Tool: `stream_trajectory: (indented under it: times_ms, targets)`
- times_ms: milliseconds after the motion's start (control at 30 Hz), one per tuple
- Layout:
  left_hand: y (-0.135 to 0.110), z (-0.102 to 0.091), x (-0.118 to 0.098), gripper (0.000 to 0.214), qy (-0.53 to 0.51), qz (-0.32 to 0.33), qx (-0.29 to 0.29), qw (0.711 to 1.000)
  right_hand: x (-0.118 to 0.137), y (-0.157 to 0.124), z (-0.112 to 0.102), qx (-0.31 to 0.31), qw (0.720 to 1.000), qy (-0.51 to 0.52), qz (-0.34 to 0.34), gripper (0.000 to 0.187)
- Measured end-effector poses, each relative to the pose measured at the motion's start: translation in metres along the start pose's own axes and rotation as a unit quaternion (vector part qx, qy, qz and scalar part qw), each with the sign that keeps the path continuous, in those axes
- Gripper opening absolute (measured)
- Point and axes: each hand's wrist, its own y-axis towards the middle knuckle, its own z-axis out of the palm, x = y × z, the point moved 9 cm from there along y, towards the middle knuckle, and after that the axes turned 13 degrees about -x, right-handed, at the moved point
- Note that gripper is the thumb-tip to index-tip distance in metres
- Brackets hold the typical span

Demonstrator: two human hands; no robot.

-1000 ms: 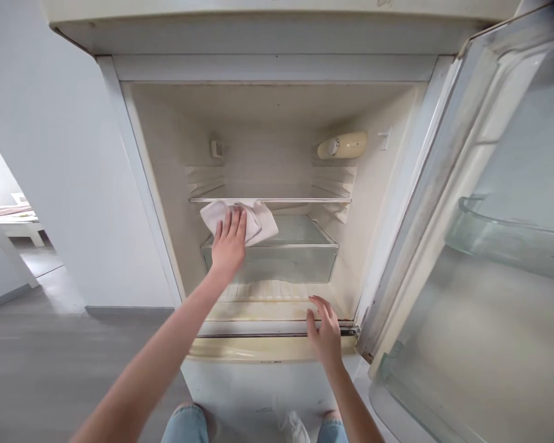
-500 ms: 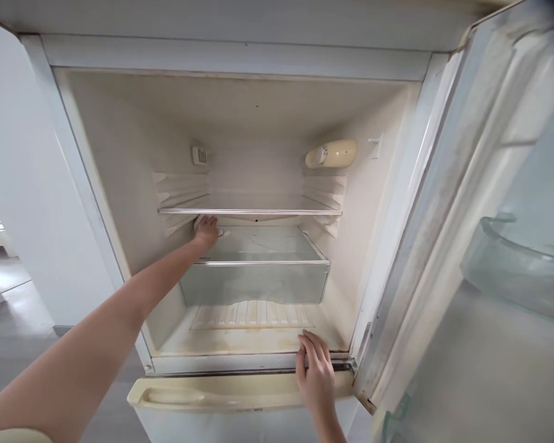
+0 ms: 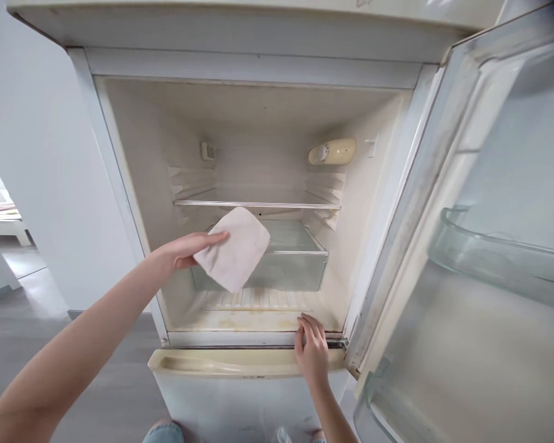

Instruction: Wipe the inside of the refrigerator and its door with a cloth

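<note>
Blue denim knee point(image 3: 164, 434) at lower edge of view, below white lower panel of refrigerator point(image 3: 240, 406). Cream plastic lip point(image 3: 240, 363) along top of that panel. Right hand point(image 3: 311, 351) nearer of the two hands to the lip, fingers curled over front sill point(image 3: 240, 338) near its right end, close to open door point(image 3: 466, 369); closed around sill, holding nothing else. Left arm point(image 3: 87, 332) extended inward from lower left. Left hand point(image 3: 184, 253) at compartment's left side, fingers nearly straight, laid over left corner of white cloth point(image 3: 233, 249); thumb hidden, pinch inferred only from cloth hanging free of any surface. Cloth roughly square, tilted, longer diagonal near upright, lying to right of left hand, well apart from right hand, in front of left half of clear crisper drawer point(image 3: 295, 264). Ribbed floor liner point(image 3: 253, 300) below cloth, yellowish stains just in front of it; glass shelf rail point(image 3: 258, 204) just above cloth's top corner. Farther in: vent grille point(image 3: 207, 151) on back wall, cream lamp housing point(image 3: 332, 151) at upper right. Clear door bin point(image 3: 493, 252) at right; grey floor point(image 3: 106, 369) at left.
</note>
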Motion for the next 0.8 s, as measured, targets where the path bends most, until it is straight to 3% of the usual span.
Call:
stream_trajectory:
  times_ms: [67, 133, 200, 267, 333, 433, 500, 567, 633, 700, 733, 767, 800]
  targets:
    - [-0.027, -0.002, 0.019, 0.048, -0.042, -0.048, 0.034, 0.997, 0.000, 0.000, 0.000, -0.001, 1.000, 0.002, -0.004, 0.020]
    - [-0.055, 0.004, 0.050, 0.047, -0.111, -0.153, 0.101, 0.977, 0.001, 0.000, 0.000, -0.005, 1.000, 0.003, -0.008, 0.019]
    - [-0.075, 0.003, 0.071, 0.047, -0.166, -0.199, 0.110, 0.959, 0.000, 0.000, -0.001, -0.008, 1.000, 0.002, -0.006, 0.019]
    - [-0.085, -0.008, 0.080, 0.048, -0.221, -0.197, 0.056, 0.954, 0.000, 0.000, -0.001, -0.007, 1.000, 0.002, -0.002, 0.020]
    - [-0.090, -0.026, 0.078, 0.050, -0.269, -0.157, -0.045, 0.949, 0.000, 0.000, 0.000, -0.005, 1.000, 0.004, 0.000, 0.020]
    - [-0.091, -0.047, 0.048, 0.056, -0.335, -0.004, -0.176, 0.926, -0.001, 0.000, -0.001, -0.006, 1.000, 0.004, 0.002, 0.021]
    - [-0.086, -0.049, 0.029, 0.059, -0.242, 0.101, -0.250, 0.932, -0.001, 0.000, -0.001, -0.004, 1.000, 0.004, 0.006, 0.022]
    - [-0.074, -0.039, 0.009, 0.060, 0.016, 0.204, -0.324, 0.924, -0.001, 0.000, -0.001, 0.000, 1.000, 0.006, 0.010, 0.023]
    - [-0.046, -0.024, 0.005, 0.057, 0.101, 0.244, -0.325, 0.908, 0.000, 0.001, -0.002, 0.002, 1.000, 0.010, 0.012, 0.023]
    - [-0.010, -0.004, 0.001, 0.055, 0.188, 0.300, -0.266, 0.897, 0.000, 0.001, -0.002, 0.002, 1.000, 0.012, 0.014, 0.022]
    - [0.008, 0.009, -0.002, 0.062, 0.335, 0.344, -0.237, 0.844, 0.000, 0.001, -0.003, 0.002, 1.000, 0.012, 0.016, 0.022]
    - [0.029, 0.014, 0.001, 0.066, 0.450, 0.349, -0.224, 0.791, -0.001, 0.002, -0.003, 0.004, 1.000, 0.011, 0.019, 0.023]
    - [0.050, 0.010, 0.003, 0.064, 0.476, 0.336, -0.224, 0.781, -0.001, 0.002, -0.003, 0.005, 1.000, 0.010, 0.022, 0.023]
